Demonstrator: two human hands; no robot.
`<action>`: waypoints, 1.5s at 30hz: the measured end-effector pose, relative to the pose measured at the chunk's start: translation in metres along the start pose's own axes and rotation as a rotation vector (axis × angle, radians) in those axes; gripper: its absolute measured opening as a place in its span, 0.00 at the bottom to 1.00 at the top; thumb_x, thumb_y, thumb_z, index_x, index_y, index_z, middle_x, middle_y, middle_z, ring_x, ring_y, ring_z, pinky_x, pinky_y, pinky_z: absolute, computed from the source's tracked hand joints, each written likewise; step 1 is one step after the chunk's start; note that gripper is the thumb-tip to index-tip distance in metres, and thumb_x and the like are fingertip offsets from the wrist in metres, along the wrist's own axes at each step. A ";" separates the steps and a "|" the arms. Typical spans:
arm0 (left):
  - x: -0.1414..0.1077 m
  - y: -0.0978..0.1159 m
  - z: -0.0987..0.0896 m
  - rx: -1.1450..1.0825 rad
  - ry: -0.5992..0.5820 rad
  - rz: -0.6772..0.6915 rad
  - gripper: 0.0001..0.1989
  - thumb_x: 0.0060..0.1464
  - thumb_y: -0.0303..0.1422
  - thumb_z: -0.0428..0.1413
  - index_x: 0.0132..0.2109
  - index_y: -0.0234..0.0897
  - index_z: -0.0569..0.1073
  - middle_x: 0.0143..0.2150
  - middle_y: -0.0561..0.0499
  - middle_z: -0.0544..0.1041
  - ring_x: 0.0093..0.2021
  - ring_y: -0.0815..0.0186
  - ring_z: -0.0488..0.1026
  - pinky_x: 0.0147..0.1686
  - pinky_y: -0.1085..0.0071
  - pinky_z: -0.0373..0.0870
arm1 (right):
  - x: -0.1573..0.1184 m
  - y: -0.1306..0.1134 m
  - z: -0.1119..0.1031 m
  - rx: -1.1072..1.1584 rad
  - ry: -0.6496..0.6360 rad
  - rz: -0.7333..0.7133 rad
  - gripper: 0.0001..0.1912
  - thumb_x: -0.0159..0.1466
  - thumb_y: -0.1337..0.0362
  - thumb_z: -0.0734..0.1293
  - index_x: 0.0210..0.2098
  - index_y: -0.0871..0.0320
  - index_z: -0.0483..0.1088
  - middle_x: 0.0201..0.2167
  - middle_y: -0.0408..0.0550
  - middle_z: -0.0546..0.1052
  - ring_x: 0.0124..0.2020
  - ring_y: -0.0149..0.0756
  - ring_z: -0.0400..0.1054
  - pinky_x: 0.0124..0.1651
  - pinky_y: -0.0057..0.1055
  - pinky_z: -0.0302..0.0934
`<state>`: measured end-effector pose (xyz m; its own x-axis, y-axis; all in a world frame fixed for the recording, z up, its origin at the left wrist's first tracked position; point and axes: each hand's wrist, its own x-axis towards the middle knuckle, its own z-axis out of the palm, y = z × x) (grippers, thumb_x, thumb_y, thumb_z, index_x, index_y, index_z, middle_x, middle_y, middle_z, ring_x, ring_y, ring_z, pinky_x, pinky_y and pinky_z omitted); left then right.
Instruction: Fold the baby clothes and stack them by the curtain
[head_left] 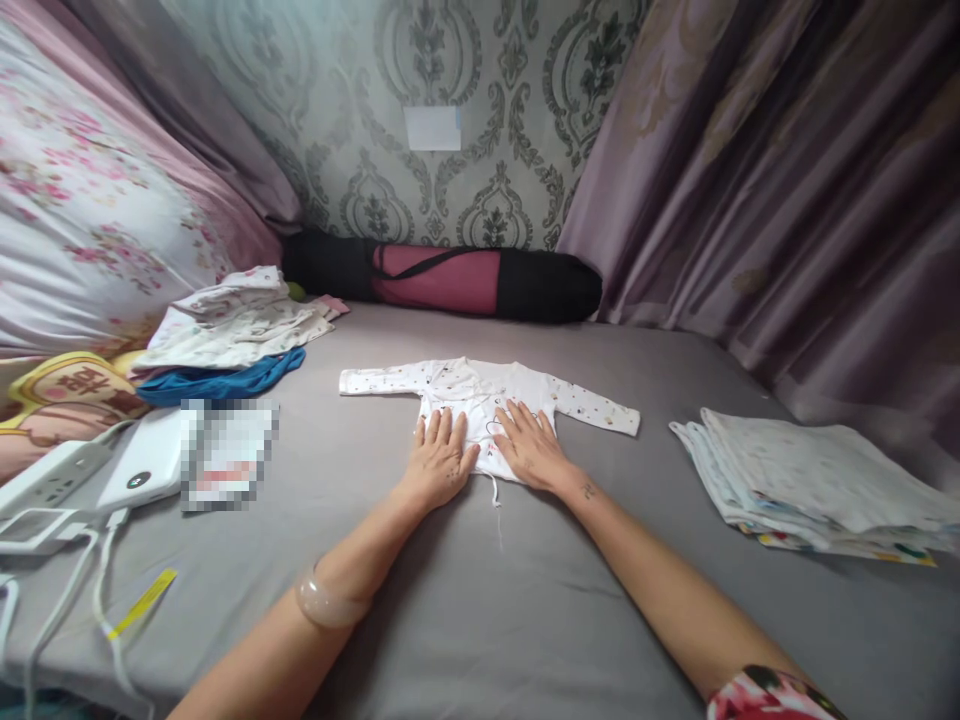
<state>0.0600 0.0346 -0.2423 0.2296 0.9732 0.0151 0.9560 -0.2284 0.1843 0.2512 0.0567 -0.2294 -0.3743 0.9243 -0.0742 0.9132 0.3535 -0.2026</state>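
A small white baby shirt [517,385] with a scattered print lies spread out on the grey bed sheet [585,620], both sleeves stretched sideways. My left hand [442,460] rests flat on the lower left of its body, fingers apart. Flat on the lower right of the body lies my right hand [531,448], its fingers spread too. Between the hands, part of the shirt front shows, and a thin white tie [495,490] hangs from the lower hem. The cloth under both palms is hidden.
To the right sits a stack of folded cloths [810,470]. Crumpled baby clothes [240,315] and a blue garment [225,380] lie at left, near a power bank [150,460], power strip [56,475] and white cables [105,590]. A black-and-maroon bag [442,280] lies along the wall.
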 end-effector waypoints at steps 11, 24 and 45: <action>-0.003 0.001 -0.004 -0.026 0.041 0.051 0.31 0.65 0.44 0.38 0.68 0.31 0.56 0.70 0.35 0.53 0.71 0.47 0.45 0.66 0.46 0.41 | 0.071 -0.040 -0.022 0.145 -0.019 -0.164 0.28 0.72 0.57 0.46 0.65 0.62 0.58 0.68 0.53 0.56 0.70 0.38 0.41 0.70 0.44 0.27; -0.005 0.002 0.005 -0.088 0.024 0.047 0.32 0.64 0.45 0.36 0.69 0.33 0.54 0.71 0.36 0.50 0.71 0.45 0.41 0.65 0.39 0.38 | 0.152 -0.038 0.002 0.006 -0.016 -0.019 0.36 0.71 0.52 0.43 0.70 0.71 0.43 0.72 0.57 0.42 0.72 0.40 0.33 0.69 0.39 0.26; 0.015 -0.041 -0.034 -0.575 0.410 -0.516 0.10 0.53 0.25 0.46 0.35 0.38 0.71 0.37 0.45 0.77 0.43 0.59 0.73 0.44 0.64 0.68 | 0.157 -0.113 0.007 0.029 -0.082 -0.073 0.35 0.71 0.54 0.45 0.70 0.71 0.42 0.72 0.57 0.42 0.72 0.43 0.31 0.70 0.42 0.27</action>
<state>0.0179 0.0596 -0.2166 -0.3957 0.9098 0.1254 0.6569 0.1850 0.7309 0.0885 0.1609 -0.2252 -0.4526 0.8811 -0.1374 0.8784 0.4140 -0.2387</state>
